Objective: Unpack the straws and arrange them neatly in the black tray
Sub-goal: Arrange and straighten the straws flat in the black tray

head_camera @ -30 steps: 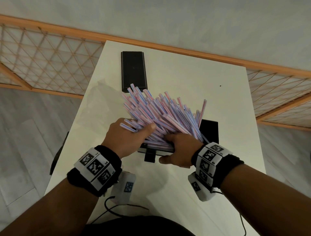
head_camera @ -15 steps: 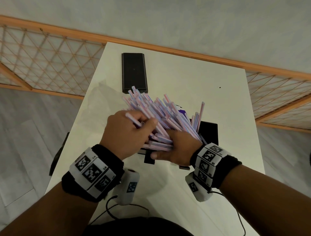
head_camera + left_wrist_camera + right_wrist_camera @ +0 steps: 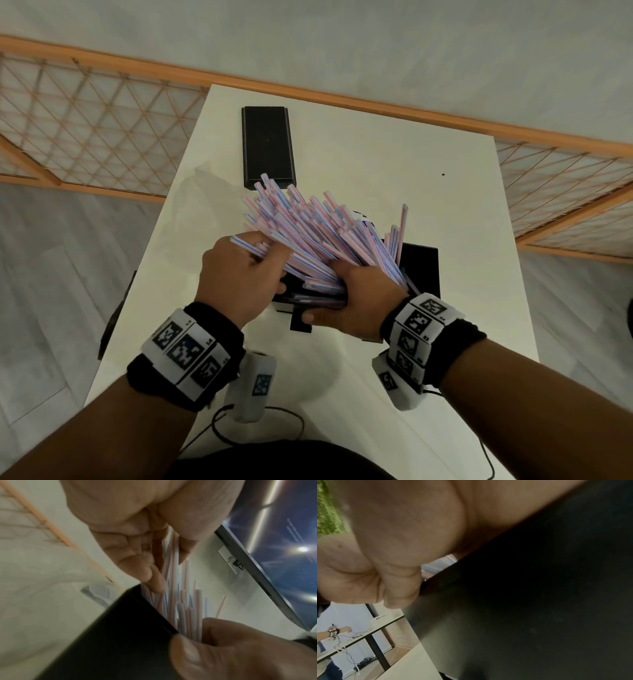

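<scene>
A thick fan of pink-and-blue striped straws lies with its near ends in the black tray, spreading away to the far left. My left hand pinches a few straws at the left edge of the fan; the left wrist view shows those straws between thumb and fingers. My right hand grips the tray's near end, fingers over the straw ends and thumb under the rim. The tray fills the right wrist view, with a sliver of straws showing past my palm.
A second long black tray lies at the back of the white table. Orange lattice railings flank the table. A cable loops near the front edge. Another person works at a distant table.
My left hand slid forward and right along the fan and closed on a few straws at its left edge. The right hand kept its hold on the tray's near end.
</scene>
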`<state>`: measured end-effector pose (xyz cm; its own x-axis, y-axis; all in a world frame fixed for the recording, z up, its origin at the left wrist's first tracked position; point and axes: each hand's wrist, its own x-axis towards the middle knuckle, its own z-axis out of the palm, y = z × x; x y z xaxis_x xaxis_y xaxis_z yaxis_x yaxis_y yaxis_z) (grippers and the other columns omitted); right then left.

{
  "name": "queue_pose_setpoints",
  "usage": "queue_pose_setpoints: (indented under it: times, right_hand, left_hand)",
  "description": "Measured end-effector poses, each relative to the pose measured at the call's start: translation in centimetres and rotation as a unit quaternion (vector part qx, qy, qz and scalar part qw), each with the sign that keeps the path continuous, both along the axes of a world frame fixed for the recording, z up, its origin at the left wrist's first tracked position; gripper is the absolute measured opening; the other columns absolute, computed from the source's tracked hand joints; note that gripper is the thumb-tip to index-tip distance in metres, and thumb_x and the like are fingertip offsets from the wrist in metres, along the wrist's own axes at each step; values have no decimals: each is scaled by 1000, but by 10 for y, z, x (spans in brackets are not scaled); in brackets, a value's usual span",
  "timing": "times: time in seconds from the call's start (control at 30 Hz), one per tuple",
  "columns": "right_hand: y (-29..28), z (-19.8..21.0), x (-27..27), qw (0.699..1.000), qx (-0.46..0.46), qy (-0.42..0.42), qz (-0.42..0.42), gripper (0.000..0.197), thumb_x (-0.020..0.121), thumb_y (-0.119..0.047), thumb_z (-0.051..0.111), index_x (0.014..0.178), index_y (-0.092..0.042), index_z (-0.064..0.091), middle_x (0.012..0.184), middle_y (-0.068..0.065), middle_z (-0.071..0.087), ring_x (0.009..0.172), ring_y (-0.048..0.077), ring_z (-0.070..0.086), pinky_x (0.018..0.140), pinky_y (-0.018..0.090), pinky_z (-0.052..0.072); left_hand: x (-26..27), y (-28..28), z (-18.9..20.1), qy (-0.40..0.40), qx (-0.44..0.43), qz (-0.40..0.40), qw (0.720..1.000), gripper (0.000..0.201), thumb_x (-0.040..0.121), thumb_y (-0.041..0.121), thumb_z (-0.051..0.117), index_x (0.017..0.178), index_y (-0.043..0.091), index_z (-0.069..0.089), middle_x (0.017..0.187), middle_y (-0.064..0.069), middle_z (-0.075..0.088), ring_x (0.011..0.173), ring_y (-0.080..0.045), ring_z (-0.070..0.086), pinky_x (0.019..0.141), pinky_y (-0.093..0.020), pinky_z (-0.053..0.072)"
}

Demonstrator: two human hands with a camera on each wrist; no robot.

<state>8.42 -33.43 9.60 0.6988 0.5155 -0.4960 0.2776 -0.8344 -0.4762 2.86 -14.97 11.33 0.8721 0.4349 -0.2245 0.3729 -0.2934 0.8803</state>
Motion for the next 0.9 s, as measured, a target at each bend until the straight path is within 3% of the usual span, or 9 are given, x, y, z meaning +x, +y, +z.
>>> queue_pose_setpoints:
  times: [0.23, 0.37, 0.43, 0.5, 0.57, 0.67, 0.73, 0.8, 0.9]
  right_hand:
    - [3, -5, 7, 999, -9, -37, -3, 72, 64, -80, 68, 115, -32, 53, 108, -8, 50, 105, 16, 52, 91, 28, 44]
    - [-4, -3, 6, 998, -23, -51, -14, 67, 65, -83, 62, 103, -31, 42, 105, -6, 50, 101, 18, 53, 81, 29, 44]
    - [-10, 1, 1, 997, -20, -69, -10, 76, 65, -82, 62, 115, -27, 46, 116, -5, 51, 109, 19, 53, 90, 33, 48]
    - [-20, 8, -6, 994, 3, -106, -12, 75, 68, -75, 66, 119, -23, 49, 112, -7, 51, 106, 19, 54, 90, 33, 48]
    - [-31, 12, -12, 992, -14, -123, -13, 61, 74, -68, 68, 110, -21, 54, 100, -8, 49, 98, 21, 56, 82, 33, 48]
    - [-42, 4, -17, 989, -117, -84, -3, 64, 71, -83, 50, 100, -26, 54, 99, -5, 58, 97, 22, 59, 83, 36, 52]
    - [-41, -4, -16, 992, -108, -60, -5, 68, 67, -87, 44, 101, -29, 55, 100, -7, 60, 96, 20, 59, 85, 35, 53]
    - [-36, -5, -13, 998, -46, -48, 1, 54, 74, -75, 57, 101, -29, 58, 96, -9, 60, 90, 17, 58, 84, 34, 52]
    - [-32, -5, -9, 997, -59, -39, 6, 46, 77, -71, 61, 95, -30, 56, 89, -12, 59, 84, 15, 57, 80, 31, 52]
  left_hand:
    - [0, -8, -5, -3, -139, 70, 988, 44, 104, 36, 53, 73, 14, 75, 60, -14, 72, 52, -32, 72, 57, -42, 58]
    - [-3, 2, -2, 4, 88, -42, 995, 82, 96, 74, 27, 69, 6, 63, 58, -8, 66, 59, -29, 65, 66, -43, 54]
    - [-3, 8, -1, -24, 133, -10, 991, 75, 88, 80, 22, 78, 10, 50, 64, -3, 58, 65, -21, 57, 63, -38, 45]
    - [1, 11, -4, -37, 49, 60, 996, 70, 84, 81, 28, 97, 15, 45, 78, 2, 58, 74, -15, 57, 66, -32, 42]
    - [9, 9, -8, -30, -131, 98, 986, 79, 77, 87, 31, 114, 19, 49, 102, 0, 66, 93, -18, 66, 82, -37, 51]
    - [16, -1, -21, -17, -307, 122, 944, 89, 79, 90, 40, 134, 22, 58, 128, -2, 70, 118, -22, 67, 106, -49, 50]
    - [19, -9, -32, -12, -296, 112, 948, 105, 67, 100, 43, 142, 28, 55, 139, 2, 64, 130, -20, 60, 114, -51, 43]
    - [18, -17, -41, -17, -259, 95, 961, 109, 65, 103, 40, 148, 34, 47, 148, 9, 56, 138, -16, 52, 119, -49, 36]
    - [20, -25, -33, -35, -225, 71, 971, 68, 72, 95, 38, 127, 55, 45, 131, 28, 57, 131, -7, 52, 121, -44, 35]
